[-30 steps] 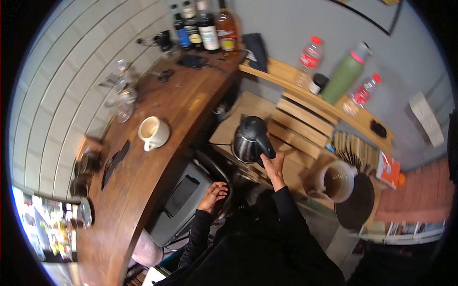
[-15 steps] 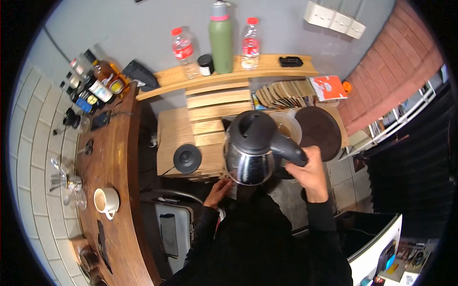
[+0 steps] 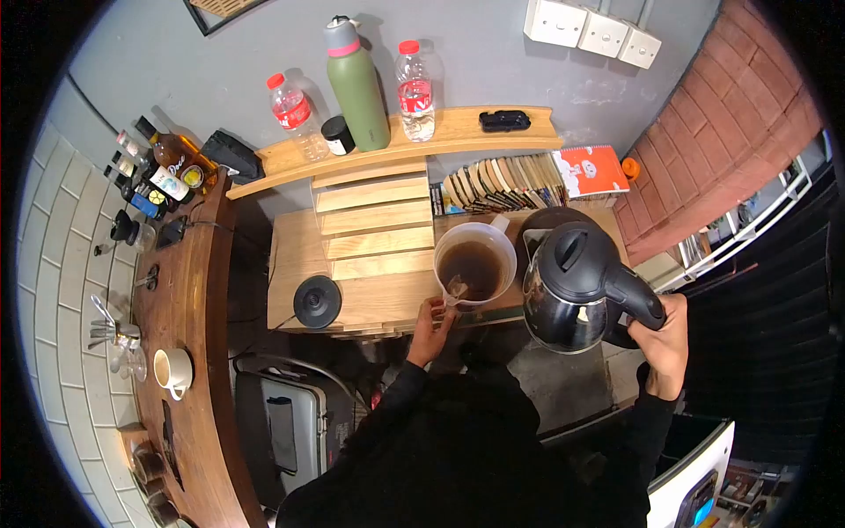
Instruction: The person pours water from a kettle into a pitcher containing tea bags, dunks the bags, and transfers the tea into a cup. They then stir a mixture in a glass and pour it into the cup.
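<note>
My right hand (image 3: pixel 666 346) grips the handle of a black and steel electric kettle (image 3: pixel 568 304), held up over the right end of the low wooden bench (image 3: pixel 378 304). A white plastic jug (image 3: pixel 504 236) of brown liquid stands on the bench, left of the kettle. Inside the jug, by its near rim, is what looks like a tea bag (image 3: pixel 457 286). My left hand (image 3: pixel 429 330) is at the jug's near side, its fingers closed against the rim. The black round kettle base (image 3: pixel 317 302) lies farther left on the bench.
A dark round disc (image 3: pixel 554 217) lies partly hidden behind the kettle. Books (image 3: pixel 503 183) line the back, below a shelf (image 3: pixel 453 130) with a green flask (image 3: pixel 359 97) and plastic bottles. A wooden counter (image 3: pixel 198 352) with a mug (image 3: pixel 172 371) is at left.
The kettle has moved right in my right hand, uncovering the jug. My left hand has moved up and right to the jug's near rim. The view has shifted too.
</note>
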Demonstrator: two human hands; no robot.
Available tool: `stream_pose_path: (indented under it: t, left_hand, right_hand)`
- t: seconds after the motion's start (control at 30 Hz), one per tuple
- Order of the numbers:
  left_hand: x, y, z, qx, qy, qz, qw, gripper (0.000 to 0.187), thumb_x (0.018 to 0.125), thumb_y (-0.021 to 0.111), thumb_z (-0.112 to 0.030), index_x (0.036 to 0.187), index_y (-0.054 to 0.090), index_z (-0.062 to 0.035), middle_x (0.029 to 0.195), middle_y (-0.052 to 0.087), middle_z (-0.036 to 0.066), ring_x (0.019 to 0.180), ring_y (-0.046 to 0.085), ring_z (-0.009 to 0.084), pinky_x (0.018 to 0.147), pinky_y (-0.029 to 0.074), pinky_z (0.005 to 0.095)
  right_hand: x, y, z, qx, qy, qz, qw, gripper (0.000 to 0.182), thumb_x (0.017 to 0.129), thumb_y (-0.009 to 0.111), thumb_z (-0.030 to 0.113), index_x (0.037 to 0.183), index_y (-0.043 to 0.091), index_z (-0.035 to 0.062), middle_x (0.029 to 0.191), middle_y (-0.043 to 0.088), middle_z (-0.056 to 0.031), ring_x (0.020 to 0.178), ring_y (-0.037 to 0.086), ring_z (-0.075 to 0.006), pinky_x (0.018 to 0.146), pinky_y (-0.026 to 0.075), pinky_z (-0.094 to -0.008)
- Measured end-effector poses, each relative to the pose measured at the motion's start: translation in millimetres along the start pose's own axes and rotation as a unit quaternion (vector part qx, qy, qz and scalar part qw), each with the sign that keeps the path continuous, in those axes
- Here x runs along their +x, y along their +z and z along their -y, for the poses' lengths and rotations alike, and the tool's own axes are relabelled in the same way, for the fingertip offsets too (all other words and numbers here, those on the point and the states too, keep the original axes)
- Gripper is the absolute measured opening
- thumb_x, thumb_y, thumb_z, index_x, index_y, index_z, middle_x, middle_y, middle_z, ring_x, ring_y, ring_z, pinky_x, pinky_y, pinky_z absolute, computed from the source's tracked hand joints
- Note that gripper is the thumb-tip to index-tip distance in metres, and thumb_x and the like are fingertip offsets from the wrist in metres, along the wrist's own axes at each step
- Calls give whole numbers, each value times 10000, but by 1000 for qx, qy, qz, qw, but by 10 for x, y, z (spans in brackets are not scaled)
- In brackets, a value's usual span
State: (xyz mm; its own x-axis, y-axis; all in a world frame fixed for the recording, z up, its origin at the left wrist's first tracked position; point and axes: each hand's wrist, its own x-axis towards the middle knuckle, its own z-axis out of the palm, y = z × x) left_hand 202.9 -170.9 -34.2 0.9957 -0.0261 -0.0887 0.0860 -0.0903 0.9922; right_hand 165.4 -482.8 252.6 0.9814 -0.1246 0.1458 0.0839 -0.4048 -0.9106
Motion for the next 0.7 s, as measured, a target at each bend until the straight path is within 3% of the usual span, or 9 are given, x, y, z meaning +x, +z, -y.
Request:
stream_pose_path:
  t: [0.03,0.13,0.23,0.3,0.4,0.53,0.7]
  left_hand:
    - [4,30,-7,2,-1,-6,1000,366,952,635,-196,1258,480,-64,1142,590,126,1049,587,195,800,521,329]
    - [-46,103,-29,-17,10,-31,999,147,1004,538,-134,1030,584,3,879,661,81,811,637,118,703,519,262]
    - [-146,23,-72,-36,-25,-46,998,215,1010,537,-171,1061,576,34,949,656,114,843,668,158,734,541,279]
    - [-196,-26,-148,-76,-28,-85,993,219,991,575,-170,1027,589,46,848,644,81,780,662,157,708,554,296]
    - [-256,-157,-374,-32,-14,-135,990,187,956,630,-131,1006,611,48,831,642,59,712,633,127,657,528,261]
    - [-209,-295,-906,85,-15,-154,984,152,920,678,-113,945,652,35,638,595,2,597,568,45,539,429,198]
    - [-72,-302,-1455,143,32,-132,980,132,897,689,-87,920,655,39,672,620,24,613,565,63,556,437,223]
  right_hand:
    - [89,-42,-57,3,-1,5,1000,94,626,540,-106,597,549,-16,553,496,50,541,442,-16,484,308,-221]
    - [355,-168,-234,-6,14,76,997,117,627,555,-101,584,519,2,575,468,66,558,410,-12,484,300,-230]
    - [674,-271,-381,-18,14,163,986,77,654,610,-86,630,577,-21,594,496,73,581,427,-10,495,326,-225]
    - [877,-255,-434,-15,19,191,981,75,653,612,-90,635,589,-20,595,497,74,582,434,-13,491,331,-230]
    - [1197,-233,-515,-38,-48,276,959,63,661,646,-42,641,587,-31,573,501,48,583,448,-20,493,359,-248]
    - [1529,-165,-562,-51,-75,349,933,100,659,667,7,657,581,-45,559,495,24,585,442,-31,506,368,-266]
    - [1793,-72,-540,-110,-115,382,910,131,631,677,26,697,602,-59,556,528,-46,562,465,-64,520,386,-292]
